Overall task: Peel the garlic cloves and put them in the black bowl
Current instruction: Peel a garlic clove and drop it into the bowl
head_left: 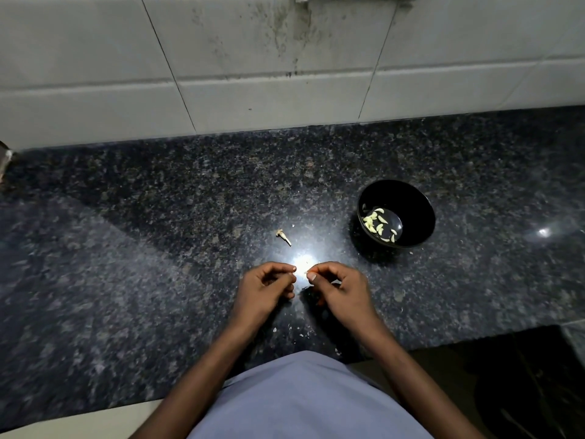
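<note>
Two hands (269, 285) (340, 286), one black bowl (411, 198), many peeled cloves (378, 224).

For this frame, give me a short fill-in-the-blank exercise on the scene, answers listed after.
1. The peeled cloves lie inside the ____ bowl.
2. The bowl stands on the ____ hand's side.
3. The garlic stem lies on the ____, beyond the left hand.
4. The right hand pinches a small pale ____.

Answers: black; right; counter; piece
</note>
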